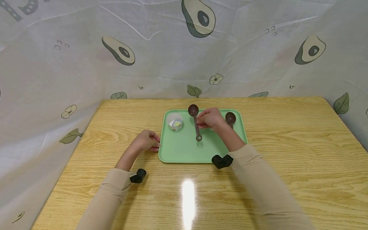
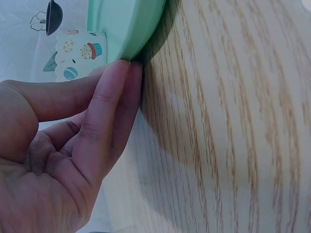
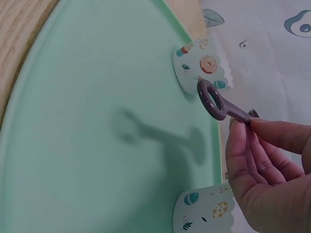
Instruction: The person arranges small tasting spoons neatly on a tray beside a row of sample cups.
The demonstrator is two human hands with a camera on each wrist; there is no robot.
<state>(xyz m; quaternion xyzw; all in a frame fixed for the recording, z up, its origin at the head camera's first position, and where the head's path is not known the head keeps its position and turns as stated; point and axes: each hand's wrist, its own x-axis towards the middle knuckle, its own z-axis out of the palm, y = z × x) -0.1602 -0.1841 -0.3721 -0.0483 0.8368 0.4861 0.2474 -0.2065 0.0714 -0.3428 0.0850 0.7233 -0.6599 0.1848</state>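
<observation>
My right hand (image 1: 211,118) pinches a brown measuring spoon (image 1: 196,127) by its handle, holding it above the green tray (image 1: 184,150). The bowl of that spoon points to the far side, and its ring end (image 3: 212,99) casts a shadow on the tray. With thumb and fingertips, my left hand (image 1: 146,141) grips the tray's left rim (image 2: 129,46). A patterned paper baking cup (image 1: 175,124) stands at the tray's far left, something pale and yellow showing inside. Another patterned baking cup (image 3: 201,211) is mostly hidden behind my right hand in the head view.
A second brown spoon (image 1: 230,118) is on the tray's right side, its handle partly hidden by my right forearm. The tray lies on a wooden table (image 1: 287,143). A printed cloth (image 1: 161,48) hangs behind the table and along its sides.
</observation>
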